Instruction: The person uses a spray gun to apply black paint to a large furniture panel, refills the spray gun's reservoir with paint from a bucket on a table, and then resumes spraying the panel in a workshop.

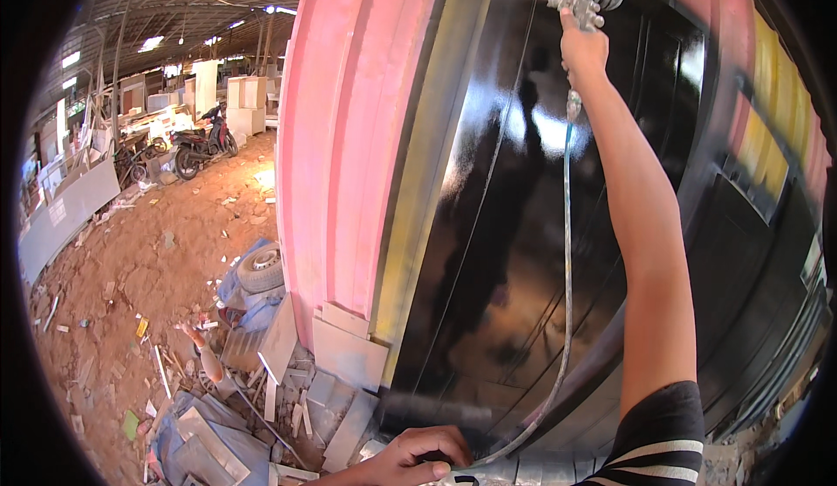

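Note:
My right hand (583, 50), arm stretched up, is wrapped round the grip of a metal spray gun (577, 2) with a cup on top. A fine mist leaves its nozzle toward the left, in front of a tall glossy black panel (488, 251). From the gun's handle a thin pale air hose (568, 224) hangs down and bends left to the lower edge. There my left hand (421, 456) is low, its fingers curled over the hose where it reaches them; part of the grip is hidden. The wet-looking panel mirrors a dark figure and bright patches.
A pink ribbed metal wall (349, 137) with a yellow strip stands left of the panel. Board scraps (349, 346), a tyre (261, 268) and rubbish lie on the dirt ground. A motorcycle (202, 144) is parked farther back. Dark panels (741, 242) lean at the right.

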Action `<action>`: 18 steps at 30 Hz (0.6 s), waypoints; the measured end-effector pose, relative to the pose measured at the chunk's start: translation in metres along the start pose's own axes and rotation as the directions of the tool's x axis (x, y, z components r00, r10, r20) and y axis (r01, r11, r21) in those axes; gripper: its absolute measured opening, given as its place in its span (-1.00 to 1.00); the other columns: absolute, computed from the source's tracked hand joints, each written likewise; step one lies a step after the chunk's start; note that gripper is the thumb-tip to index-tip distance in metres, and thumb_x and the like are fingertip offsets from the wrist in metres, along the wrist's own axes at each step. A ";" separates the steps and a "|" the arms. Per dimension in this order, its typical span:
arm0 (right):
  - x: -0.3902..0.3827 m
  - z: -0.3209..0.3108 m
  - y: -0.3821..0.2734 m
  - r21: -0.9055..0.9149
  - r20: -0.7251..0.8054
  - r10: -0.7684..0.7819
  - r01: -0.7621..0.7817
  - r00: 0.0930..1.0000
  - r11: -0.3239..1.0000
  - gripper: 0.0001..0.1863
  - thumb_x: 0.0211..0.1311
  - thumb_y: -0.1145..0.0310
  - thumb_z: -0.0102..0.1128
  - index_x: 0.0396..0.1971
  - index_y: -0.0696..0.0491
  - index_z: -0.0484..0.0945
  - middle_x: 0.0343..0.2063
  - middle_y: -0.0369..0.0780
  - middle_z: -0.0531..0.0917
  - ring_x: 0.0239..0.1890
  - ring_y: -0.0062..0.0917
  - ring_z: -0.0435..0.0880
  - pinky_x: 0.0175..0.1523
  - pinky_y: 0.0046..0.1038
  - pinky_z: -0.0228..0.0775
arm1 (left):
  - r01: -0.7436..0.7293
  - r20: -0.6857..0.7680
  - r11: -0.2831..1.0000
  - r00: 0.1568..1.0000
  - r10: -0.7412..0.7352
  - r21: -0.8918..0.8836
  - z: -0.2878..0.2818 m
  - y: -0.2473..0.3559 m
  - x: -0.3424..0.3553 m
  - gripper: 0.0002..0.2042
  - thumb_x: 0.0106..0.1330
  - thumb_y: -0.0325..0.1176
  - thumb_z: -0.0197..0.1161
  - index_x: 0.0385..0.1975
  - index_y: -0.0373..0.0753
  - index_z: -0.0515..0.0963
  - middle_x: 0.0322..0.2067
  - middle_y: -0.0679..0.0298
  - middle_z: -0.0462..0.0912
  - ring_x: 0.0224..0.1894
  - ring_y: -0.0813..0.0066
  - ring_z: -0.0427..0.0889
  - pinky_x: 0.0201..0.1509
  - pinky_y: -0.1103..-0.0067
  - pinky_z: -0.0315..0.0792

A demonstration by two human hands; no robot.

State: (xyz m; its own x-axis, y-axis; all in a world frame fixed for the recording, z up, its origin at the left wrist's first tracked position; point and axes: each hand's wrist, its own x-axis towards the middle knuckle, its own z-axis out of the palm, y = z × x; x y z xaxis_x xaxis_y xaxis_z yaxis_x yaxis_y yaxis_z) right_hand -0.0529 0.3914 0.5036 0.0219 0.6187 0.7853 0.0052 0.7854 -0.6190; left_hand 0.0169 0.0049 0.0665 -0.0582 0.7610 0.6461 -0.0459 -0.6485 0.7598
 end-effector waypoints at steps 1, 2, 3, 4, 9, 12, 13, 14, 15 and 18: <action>0.016 -0.003 -0.008 -0.010 -0.020 -0.014 0.014 1.000 1.000 -0.38 0.15 -0.12 0.32 -0.14 0.22 0.68 -0.16 0.04 0.71 -0.08 -0.16 0.69 0.06 -0.24 0.47 | -0.026 0.000 0.999 1.000 0.026 -0.027 0.001 0.008 0.008 -0.62 0.45 -0.06 0.10 -0.33 -0.30 0.57 -0.34 0.14 0.62 -0.28 0.27 0.60 -0.17 0.40 0.45; 0.040 0.000 -0.005 -0.015 -0.117 -0.169 0.168 0.979 0.986 -0.49 0.21 -0.08 0.31 -0.51 0.14 0.54 -0.71 -0.28 0.46 -0.75 -0.50 0.42 -0.66 -0.37 0.21 | -0.051 -0.002 0.997 0.999 0.051 -0.054 0.001 0.012 0.014 -0.63 0.45 -0.06 0.11 -0.33 -0.30 0.57 -0.34 0.14 0.63 -0.28 0.27 0.59 -0.17 0.40 0.45; 0.043 0.003 -0.016 -0.006 -0.132 -0.177 0.178 0.975 0.984 -0.49 0.20 -0.08 0.32 -0.49 0.15 0.56 -0.68 -0.26 0.49 -0.74 -0.49 0.44 -0.64 -0.37 0.25 | -0.076 -0.011 0.996 0.997 0.076 -0.041 -0.001 0.014 0.017 -0.63 0.45 -0.06 0.11 -0.33 -0.31 0.57 -0.34 0.14 0.62 -0.28 0.27 0.59 -0.17 0.40 0.44; 0.047 0.004 -0.026 0.003 -0.146 -0.184 0.187 0.972 0.982 -0.49 0.20 -0.08 0.32 -0.46 0.17 0.58 -0.65 -0.24 0.52 -0.72 -0.48 0.46 -0.62 -0.37 0.29 | -0.101 -0.020 0.994 0.995 0.101 -0.029 -0.003 0.016 0.019 -0.63 0.45 -0.06 0.11 -0.33 -0.31 0.57 -0.34 0.14 0.62 -0.27 0.27 0.58 -0.18 0.41 0.44; 0.069 0.005 -0.060 -0.024 -0.242 -0.213 0.214 0.947 0.977 -0.43 0.18 -0.11 0.32 -0.38 0.22 0.62 -0.51 -0.17 0.62 -0.65 -0.46 0.54 -0.52 -0.38 0.41 | -0.174 -0.045 0.985 0.984 0.173 -0.001 -0.010 0.020 0.028 -0.64 0.45 -0.08 0.11 -0.31 -0.33 0.57 -0.32 0.12 0.59 -0.26 0.26 0.57 -0.18 0.41 0.42; 0.072 -0.001 -0.072 -0.012 -0.242 -0.190 0.192 0.952 0.981 -0.42 0.17 -0.12 0.33 -0.36 0.24 0.63 -0.48 -0.14 0.65 -0.60 -0.42 0.59 -0.48 -0.36 0.44 | -0.183 -0.092 0.983 0.979 0.182 0.004 -0.012 0.017 0.028 -0.64 0.45 -0.09 0.11 -0.29 -0.33 0.57 -0.31 0.12 0.58 -0.26 0.25 0.56 -0.19 0.41 0.41; 0.069 -0.003 -0.075 -0.009 -0.216 -0.159 0.161 0.963 0.987 -0.41 0.17 -0.12 0.33 -0.35 0.24 0.63 -0.47 -0.13 0.66 -0.59 -0.40 0.60 -0.46 -0.35 0.45 | -0.180 -0.101 0.984 0.979 0.179 0.001 -0.014 0.015 0.028 -0.64 0.45 -0.09 0.11 -0.29 -0.33 0.56 -0.31 0.11 0.58 -0.26 0.25 0.56 -0.19 0.40 0.41; 0.066 -0.005 -0.077 -0.007 -0.182 -0.123 0.123 0.976 0.992 -0.41 0.16 -0.12 0.33 -0.34 0.24 0.64 -0.46 -0.12 0.67 -0.57 -0.39 0.62 -0.45 -0.34 0.46 | -0.178 -0.109 0.984 0.978 0.177 -0.003 -0.015 0.014 0.028 -0.65 0.45 -0.10 0.11 -0.29 -0.33 0.56 -0.31 0.11 0.58 -0.26 0.25 0.56 -0.18 0.40 0.41; 0.061 -0.007 -0.077 -0.011 -0.142 -0.078 0.077 0.987 0.997 -0.41 0.16 -0.12 0.33 -0.33 0.25 0.64 -0.45 -0.11 0.68 -0.55 -0.38 0.64 -0.44 -0.33 0.46 | -0.176 -0.101 0.984 0.979 0.174 -0.006 -0.016 0.014 0.028 -0.65 0.45 -0.10 0.11 -0.29 -0.33 0.57 -0.32 0.12 0.58 -0.27 0.26 0.56 -0.19 0.41 0.41; 0.040 -0.015 -0.058 -0.054 -0.043 -0.048 0.046 0.998 0.998 -0.41 0.16 -0.12 0.34 -0.35 0.25 0.64 -0.48 -0.11 0.67 -0.57 -0.39 0.62 -0.46 -0.33 0.44 | -0.182 -0.058 0.983 0.982 0.182 -0.008 -0.018 0.013 0.030 -0.65 0.45 -0.10 0.10 -0.30 -0.32 0.57 -0.33 0.14 0.58 -0.28 0.28 0.56 -0.20 0.42 0.41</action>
State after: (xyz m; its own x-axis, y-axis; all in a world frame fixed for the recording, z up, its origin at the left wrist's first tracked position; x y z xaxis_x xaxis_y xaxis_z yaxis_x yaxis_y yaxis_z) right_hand -0.0376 0.3702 0.5703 0.0641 0.5791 0.8127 0.0599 0.8107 -0.5824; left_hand -0.0037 0.0190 0.0943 -0.1231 0.6284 0.7681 -0.0425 -0.7766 0.6285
